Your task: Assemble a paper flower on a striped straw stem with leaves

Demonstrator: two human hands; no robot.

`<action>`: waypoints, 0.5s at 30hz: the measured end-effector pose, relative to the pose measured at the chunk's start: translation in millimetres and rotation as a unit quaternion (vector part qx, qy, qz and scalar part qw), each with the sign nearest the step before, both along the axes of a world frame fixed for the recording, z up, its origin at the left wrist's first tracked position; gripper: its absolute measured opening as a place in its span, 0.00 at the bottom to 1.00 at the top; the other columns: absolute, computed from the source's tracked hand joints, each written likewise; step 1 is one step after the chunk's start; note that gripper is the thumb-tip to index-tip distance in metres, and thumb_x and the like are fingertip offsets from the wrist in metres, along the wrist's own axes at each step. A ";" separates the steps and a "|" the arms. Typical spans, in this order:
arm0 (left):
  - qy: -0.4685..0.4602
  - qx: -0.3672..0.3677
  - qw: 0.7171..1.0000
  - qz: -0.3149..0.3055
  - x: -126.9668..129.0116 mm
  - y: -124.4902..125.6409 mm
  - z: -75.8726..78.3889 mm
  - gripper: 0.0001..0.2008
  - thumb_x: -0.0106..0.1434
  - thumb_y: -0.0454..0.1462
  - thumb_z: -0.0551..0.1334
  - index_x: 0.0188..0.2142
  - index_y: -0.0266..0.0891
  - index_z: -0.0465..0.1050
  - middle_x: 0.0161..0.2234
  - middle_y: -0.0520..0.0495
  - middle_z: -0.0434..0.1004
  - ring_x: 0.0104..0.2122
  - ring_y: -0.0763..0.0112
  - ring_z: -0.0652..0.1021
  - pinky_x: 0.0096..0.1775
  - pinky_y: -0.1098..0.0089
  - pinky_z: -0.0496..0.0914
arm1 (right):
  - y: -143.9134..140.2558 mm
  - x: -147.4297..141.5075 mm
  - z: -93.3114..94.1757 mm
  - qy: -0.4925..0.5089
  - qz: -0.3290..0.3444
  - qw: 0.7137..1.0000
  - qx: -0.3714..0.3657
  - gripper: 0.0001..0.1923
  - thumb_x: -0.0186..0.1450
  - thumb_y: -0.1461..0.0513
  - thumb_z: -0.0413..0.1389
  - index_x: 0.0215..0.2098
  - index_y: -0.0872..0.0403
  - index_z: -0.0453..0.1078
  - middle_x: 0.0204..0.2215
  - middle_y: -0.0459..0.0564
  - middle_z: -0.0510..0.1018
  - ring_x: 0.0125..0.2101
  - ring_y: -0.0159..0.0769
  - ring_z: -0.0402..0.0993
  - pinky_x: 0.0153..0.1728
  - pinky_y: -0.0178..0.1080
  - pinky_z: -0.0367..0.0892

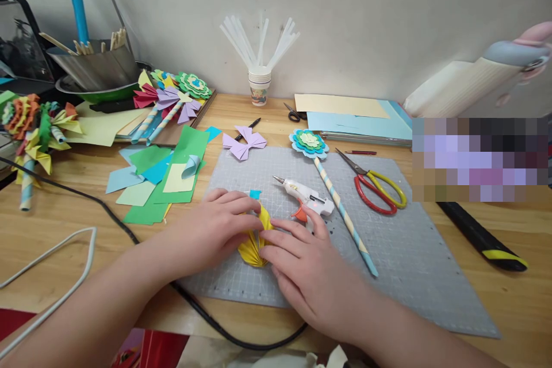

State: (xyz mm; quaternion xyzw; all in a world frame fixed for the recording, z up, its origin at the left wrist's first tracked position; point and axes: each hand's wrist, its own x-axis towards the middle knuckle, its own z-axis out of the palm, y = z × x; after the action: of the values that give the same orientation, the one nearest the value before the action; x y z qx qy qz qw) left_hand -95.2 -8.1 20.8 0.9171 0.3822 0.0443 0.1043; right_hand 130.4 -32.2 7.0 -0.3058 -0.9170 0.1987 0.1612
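- On the grey cutting mat (pixel 405 276), we press a yellow pleated paper fan (pixel 254 247) flat with both hands.
- Left hand (pixel 215 224): fingers pinching the fan's top.
- Right hand (pixel 310 270): fingers flat on its right edge.
- Just beside: glue gun (pixel 307 196), striped paper stick (pixel 345 215), red-yellow scissors (pixel 377 187).

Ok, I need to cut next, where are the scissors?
The red-and-yellow scissors lie on the grey mat, right of the striped stick and glue gun.
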 end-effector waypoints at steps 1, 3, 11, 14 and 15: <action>0.001 -0.005 1.000 -0.002 -0.2 1.1 0.9 0.11 0.64 0.31 0.56 0.43 0.47 0.72 0.51 0.50 0.72 0.50 0.62 0.70 0.50 0.59 0.60 | 0.8 1.6 0.9 0.015 -0.012 1.000 0.004 0.09 0.69 0.64 0.49 0.44 0.50 0.69 0.50 0.45 0.75 0.56 0.38 0.62 0.61 0.52 0.35; -0.001 -0.014 1.000 0.000 -0.3 1.6 3.2 0.08 0.64 0.34 0.58 0.41 0.46 0.72 0.50 0.51 0.72 0.49 0.61 0.70 0.50 0.59 0.60 | 2.7 6.4 2.8 0.043 -0.065 0.997 0.019 0.10 0.69 0.65 0.47 0.42 0.51 0.69 0.46 0.47 0.76 0.51 0.38 0.67 0.58 0.53 0.43; -0.008 0.016 0.999 0.051 3.8 -12.7 4.4 0.04 0.62 0.35 0.59 0.36 0.44 0.72 0.35 0.51 0.75 0.39 0.63 0.73 0.44 0.60 0.59 | 8.3 25.6 1.1 -0.058 -0.255 0.965 -0.020 0.12 0.68 0.59 0.48 0.48 0.48 0.68 0.41 0.50 0.77 0.35 0.41 0.74 0.29 0.39 0.62; -0.013 0.020 0.997 0.072 4.5 -17.9 0.8 0.03 0.61 0.35 0.59 0.35 0.43 0.71 0.34 0.52 0.74 0.38 0.62 0.72 0.43 0.60 0.59 | 9.8 22.7 -0.9 -0.098 -0.280 0.955 -0.004 0.13 0.66 0.56 0.51 0.48 0.46 0.67 0.38 0.48 0.78 0.31 0.41 0.76 0.24 0.37 0.58; -0.016 0.017 0.997 0.075 4.5 -19.1 -0.4 0.03 0.62 0.35 0.59 0.36 0.43 0.71 0.34 0.51 0.74 0.39 0.62 0.72 0.43 0.60 0.59 | 10.7 20.9 -1.0 -0.109 -0.284 0.953 -0.005 0.13 0.66 0.55 0.52 0.48 0.45 0.67 0.36 0.47 0.79 0.30 0.41 0.76 0.23 0.37 0.56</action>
State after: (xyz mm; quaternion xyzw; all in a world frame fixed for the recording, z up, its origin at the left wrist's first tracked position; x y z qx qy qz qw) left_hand -90.7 -27.2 20.5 0.8868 0.4471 0.0727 0.0913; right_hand 151.3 -21.6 6.0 -0.5743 -0.8033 0.1145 0.1088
